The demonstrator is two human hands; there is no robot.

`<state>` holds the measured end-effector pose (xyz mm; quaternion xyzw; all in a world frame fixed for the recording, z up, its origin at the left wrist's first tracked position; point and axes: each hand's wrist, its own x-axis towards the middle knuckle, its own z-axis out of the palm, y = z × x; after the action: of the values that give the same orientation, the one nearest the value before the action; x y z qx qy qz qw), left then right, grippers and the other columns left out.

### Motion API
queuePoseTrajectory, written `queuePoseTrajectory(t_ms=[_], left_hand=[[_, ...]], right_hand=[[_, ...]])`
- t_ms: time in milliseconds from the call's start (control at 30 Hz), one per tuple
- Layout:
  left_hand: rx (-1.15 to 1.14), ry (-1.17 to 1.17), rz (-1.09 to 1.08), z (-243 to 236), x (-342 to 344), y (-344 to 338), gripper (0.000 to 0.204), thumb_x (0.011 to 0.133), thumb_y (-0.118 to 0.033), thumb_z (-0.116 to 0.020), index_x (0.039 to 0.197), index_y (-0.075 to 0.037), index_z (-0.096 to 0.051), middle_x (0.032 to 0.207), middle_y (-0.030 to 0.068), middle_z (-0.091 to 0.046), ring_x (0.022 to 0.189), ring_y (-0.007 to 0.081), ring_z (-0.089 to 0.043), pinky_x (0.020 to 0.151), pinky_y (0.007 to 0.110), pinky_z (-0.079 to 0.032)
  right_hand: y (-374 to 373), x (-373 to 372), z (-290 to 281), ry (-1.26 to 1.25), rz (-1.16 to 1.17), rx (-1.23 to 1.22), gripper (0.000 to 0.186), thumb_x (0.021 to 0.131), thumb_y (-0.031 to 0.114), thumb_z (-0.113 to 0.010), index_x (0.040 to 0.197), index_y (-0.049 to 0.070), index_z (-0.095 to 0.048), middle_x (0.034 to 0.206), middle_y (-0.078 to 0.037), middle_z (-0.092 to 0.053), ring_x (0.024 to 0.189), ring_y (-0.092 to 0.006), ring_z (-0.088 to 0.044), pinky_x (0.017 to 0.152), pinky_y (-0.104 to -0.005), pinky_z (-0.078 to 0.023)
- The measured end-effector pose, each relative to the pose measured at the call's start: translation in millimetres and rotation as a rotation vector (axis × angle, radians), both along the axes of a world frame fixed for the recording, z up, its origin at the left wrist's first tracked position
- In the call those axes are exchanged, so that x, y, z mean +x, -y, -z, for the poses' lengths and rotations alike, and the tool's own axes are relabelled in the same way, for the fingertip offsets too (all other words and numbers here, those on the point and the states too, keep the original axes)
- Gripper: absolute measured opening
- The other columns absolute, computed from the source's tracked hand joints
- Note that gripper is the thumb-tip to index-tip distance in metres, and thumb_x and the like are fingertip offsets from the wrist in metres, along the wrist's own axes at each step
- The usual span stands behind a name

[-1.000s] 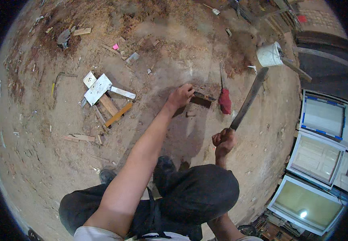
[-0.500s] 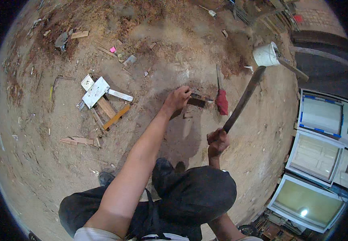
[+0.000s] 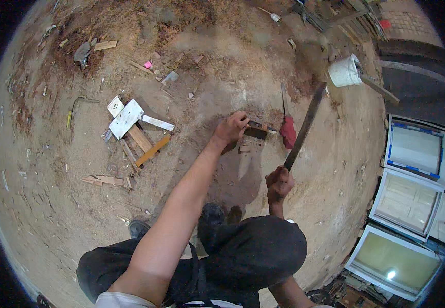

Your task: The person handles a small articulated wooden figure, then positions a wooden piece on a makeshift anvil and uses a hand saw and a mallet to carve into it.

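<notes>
My left hand (image 3: 231,128) reaches forward over the dirt floor, its fingers closed on the near end of a short dark wood block (image 3: 257,132). Several small chips lie beside that block. In my right hand (image 3: 280,180) is a long, flat, dark bar (image 3: 307,123), shaped like a machete blade; it is raised and slants up to the right. The grip inside the fist is hidden. Just beyond the block, between it and the bar, lies a thin blade with a red cloth-wrapped handle (image 3: 287,132).
Wood offcuts and a white board (image 3: 126,119) lie to the left. A white bucket (image 3: 344,71) with a plank (image 3: 380,90) beside it stands at the far right. Framed window panels (image 3: 394,261) line the right side. My bent knees (image 3: 253,249) are close below my hands.
The long bar in my right hand has tilted, and its visible length looks shorter and steeper. Small pale pieces now show beside the block. My left hand keeps its hold.
</notes>
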<state>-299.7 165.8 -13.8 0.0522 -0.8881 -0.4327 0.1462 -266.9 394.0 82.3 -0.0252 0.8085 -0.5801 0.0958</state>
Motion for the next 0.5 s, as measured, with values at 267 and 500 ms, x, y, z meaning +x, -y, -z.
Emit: queuePoseTrajectory(t_ms=[267,500], left_hand=[[0.01,-0.092,0.007,14.6,-8.5,7.5,0.023,0.08,-0.014,-0.063,0.099,-0.003,-0.059,0.102,0.012,-0.055,0.102,0.0295,-0.055,0.085,0.037,-0.048],[-0.005,-0.057,-0.003,5.5,1.2,3.4,0.022,0.08,-0.017,-0.063,0.097,-0.002,-0.059,0.103,0.0113,-0.055,0.101,0.0285,-0.055,0.086,0.037,-0.048]], right_hand=[[-32.5,-18.4,78.6,0.091,-0.15,0.53,0.04,0.097,0.035,-0.045,0.071,0.006,-0.056,0.053,-0.005,-0.05,0.045,-0.0139,-0.045,0.042,-0.0331,-0.034],[19.5,-2.8,-20.6,0.008,0.088,-0.114,0.038,0.095,0.04,-0.048,0.075,0.007,-0.049,0.051,0.005,-0.037,0.036,-0.0058,-0.034,0.035,-0.023,-0.023]])
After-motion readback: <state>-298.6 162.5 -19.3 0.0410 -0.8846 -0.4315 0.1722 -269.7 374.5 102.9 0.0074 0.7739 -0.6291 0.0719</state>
